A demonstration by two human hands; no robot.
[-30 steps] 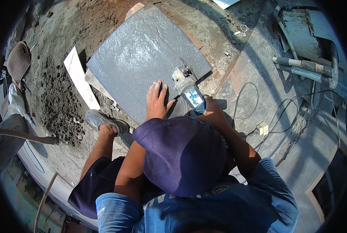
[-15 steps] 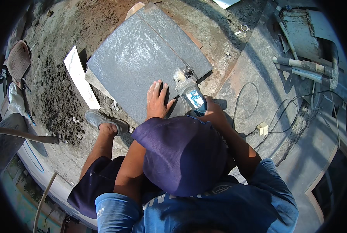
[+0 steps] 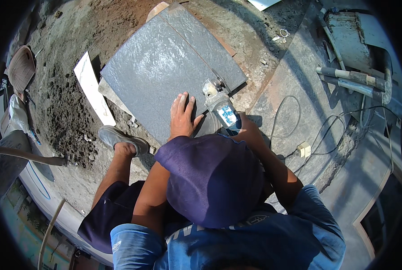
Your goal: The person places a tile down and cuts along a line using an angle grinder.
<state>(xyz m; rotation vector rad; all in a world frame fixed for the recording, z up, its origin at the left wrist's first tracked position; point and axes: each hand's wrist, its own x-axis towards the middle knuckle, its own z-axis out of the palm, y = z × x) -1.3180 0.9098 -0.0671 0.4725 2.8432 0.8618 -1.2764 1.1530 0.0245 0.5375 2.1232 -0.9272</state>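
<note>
A large dark grey tile (image 3: pixel 147 67) lies in front of me, its surface shiny and rippled. A thin straight line (image 3: pixel 189 44) runs along it near its right side. My left hand (image 3: pixel 181 116) rests flat on the tile near its close edge, fingers stretched out and holding nothing. In my right hand (image 3: pixel 247 130) is an angle grinder (image 3: pixel 219 104), gripped by its blue body. The grinder's disc (image 3: pixel 220 82) stands on edge at the close end of the line; how deep it sits cannot be told. A purple cap (image 3: pixel 214 180) hides part of the grinder's rear.
A white tile strip (image 3: pixel 92 90) lies left of the slab, beside loose dark soil (image 3: pixel 70 121). A black cable (image 3: pixel 298 118) loops on the right near a pale plug block (image 3: pixel 304 149). Pipes (image 3: pixel 354 76) lie farther right. A wooden handle (image 3: pixel 29 156) juts in at left.
The angle grinder has shifted very slightly right and toward me, along with my right hand. My left hand stays in place on the tile.
</note>
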